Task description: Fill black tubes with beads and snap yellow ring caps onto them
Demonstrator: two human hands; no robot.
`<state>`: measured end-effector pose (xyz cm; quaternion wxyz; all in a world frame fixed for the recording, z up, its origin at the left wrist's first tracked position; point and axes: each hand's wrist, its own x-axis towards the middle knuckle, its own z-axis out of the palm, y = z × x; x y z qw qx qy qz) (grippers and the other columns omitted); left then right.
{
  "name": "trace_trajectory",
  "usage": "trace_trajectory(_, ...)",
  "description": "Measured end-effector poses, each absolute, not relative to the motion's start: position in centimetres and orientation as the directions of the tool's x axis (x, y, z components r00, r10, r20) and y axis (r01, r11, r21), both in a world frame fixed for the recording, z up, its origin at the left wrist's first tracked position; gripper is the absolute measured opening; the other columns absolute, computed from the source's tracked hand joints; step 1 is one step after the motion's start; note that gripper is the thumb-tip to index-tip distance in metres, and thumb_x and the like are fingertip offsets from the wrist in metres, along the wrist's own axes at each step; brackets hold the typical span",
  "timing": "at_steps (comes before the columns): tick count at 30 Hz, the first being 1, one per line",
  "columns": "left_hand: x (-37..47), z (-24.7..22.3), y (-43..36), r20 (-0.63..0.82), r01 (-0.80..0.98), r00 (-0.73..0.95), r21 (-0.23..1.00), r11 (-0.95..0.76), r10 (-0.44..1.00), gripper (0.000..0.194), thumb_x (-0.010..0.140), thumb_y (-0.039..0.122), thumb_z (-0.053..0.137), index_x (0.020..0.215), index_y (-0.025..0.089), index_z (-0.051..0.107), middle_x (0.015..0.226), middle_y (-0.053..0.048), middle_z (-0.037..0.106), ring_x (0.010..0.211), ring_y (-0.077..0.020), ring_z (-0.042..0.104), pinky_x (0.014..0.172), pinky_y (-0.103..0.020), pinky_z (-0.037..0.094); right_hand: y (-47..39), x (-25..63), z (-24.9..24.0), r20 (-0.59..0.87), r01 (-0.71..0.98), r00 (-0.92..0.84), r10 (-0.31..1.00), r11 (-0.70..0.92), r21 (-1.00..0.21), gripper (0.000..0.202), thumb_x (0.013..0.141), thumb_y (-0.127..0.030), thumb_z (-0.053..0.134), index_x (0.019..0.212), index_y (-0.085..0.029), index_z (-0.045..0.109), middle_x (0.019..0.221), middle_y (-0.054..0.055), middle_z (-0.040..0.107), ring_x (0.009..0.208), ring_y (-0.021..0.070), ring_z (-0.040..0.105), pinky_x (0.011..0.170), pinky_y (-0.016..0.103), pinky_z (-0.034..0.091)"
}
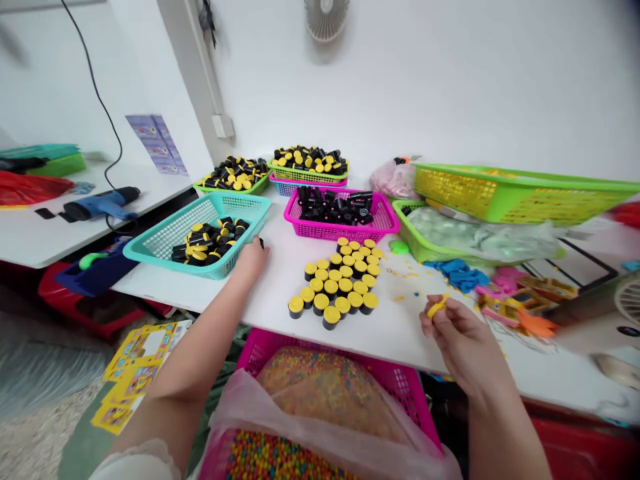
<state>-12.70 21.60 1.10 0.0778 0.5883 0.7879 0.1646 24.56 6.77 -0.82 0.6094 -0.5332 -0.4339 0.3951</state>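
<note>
My left hand (253, 259) is closed round a small black piece, mostly hidden by the fingers, beside the right side of the turquoise basket (150, 241). That basket holds black pieces with yellow caps. My right hand (453, 320) pinches a small yellow piece (437, 306) above the table's front part. Between the hands, several yellow-capped black cylinders (331, 287) stand upright in a cluster on the white table (280, 267). Behind them a magenta basket (340, 231) holds black tubes without yellow caps.
Green baskets (260, 187) of capped pieces stand at the back. Stacked green baskets (520, 197), blue pieces (460, 274) and a fan (605, 310) are on the right. Below the table edge is a magenta basket (420, 400) with colourful beads (280, 460). A blue heat gun (103, 204) lies left.
</note>
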Motion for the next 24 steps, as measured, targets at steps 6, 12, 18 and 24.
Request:
trace_trajectory(6, -13.1, 0.5, 20.9, 0.085, 0.894, -0.233, 0.411, 0.179, 0.969, 0.035, 0.094, 0.033, 0.06, 0.124, 0.015, 0.057, 0.118, -0.01, 0.064, 0.102, -0.022, 0.065, 0.088, -0.042, 0.055, 5.5, 23.5, 0.3, 0.008, -0.199, 0.355, 0.935, 0.084, -0.976, 0.041, 0.059, -0.045, 0.089, 0.09, -0.023, 0.073, 0.089, 0.002, 0.069, 0.069, 0.0132, 0.067, 0.059, 0.023, 0.061)
trace_trajectory(12, -13.4, 1.4, 17.3, 0.089, 0.872, -0.115, 0.487, 0.058, 0.989, 0.031, 0.084, 0.028, 0.07, 0.111, 0.016, 0.06, 0.101, -0.011, 0.073, 0.094, -0.0259, 0.068, 0.088, -0.035, 0.051, 3.7, 21.9, 2.3, 0.091, -0.23, 0.407, 0.909, 0.198, -0.953, 0.028, 0.064, -0.043, 0.088, 0.07, -0.021, 0.073, 0.1, 0.003, 0.069, 0.067, 0.0131, 0.069, 0.055, 0.022, 0.062)
trace_trajectory(18, -9.4, 6.9, 9.4, 0.186, 0.651, 0.134, 0.724, -0.228, 0.973, 0.035, 0.083, 0.045, 0.07, 0.11, 0.023, 0.062, 0.107, -0.005, 0.073, 0.093, -0.0239, 0.07, 0.089, -0.036, 0.053, 2.0, 17.5, 6.5, 0.656, 0.196, 0.427, 0.622, 0.645, -0.739, 0.008, 0.085, -0.023, 0.071, 0.087, -0.03, 0.075, 0.087, 0.001, 0.069, 0.098, 0.024, 0.068, 0.091, 0.048, 0.058)
trace_trajectory(24, -5.1, 7.2, 2.6, 0.437, 0.087, 0.448, 0.847, -0.525, 0.779, 0.051, 0.089, 0.026, 0.067, 0.133, 0.034, 0.043, 0.125, -0.005, 0.063, 0.115, -0.021, 0.062, 0.1, -0.035, 0.048, 0.9, 14.1, 5.9, 0.879, 0.257, 0.083, 0.469, 0.842, -0.474, 0.032, 0.084, -0.005, 0.065, 0.103, -0.031, 0.07, 0.101, 0.002, 0.074, 0.102, 0.0253, 0.07, 0.085, 0.049, 0.062)
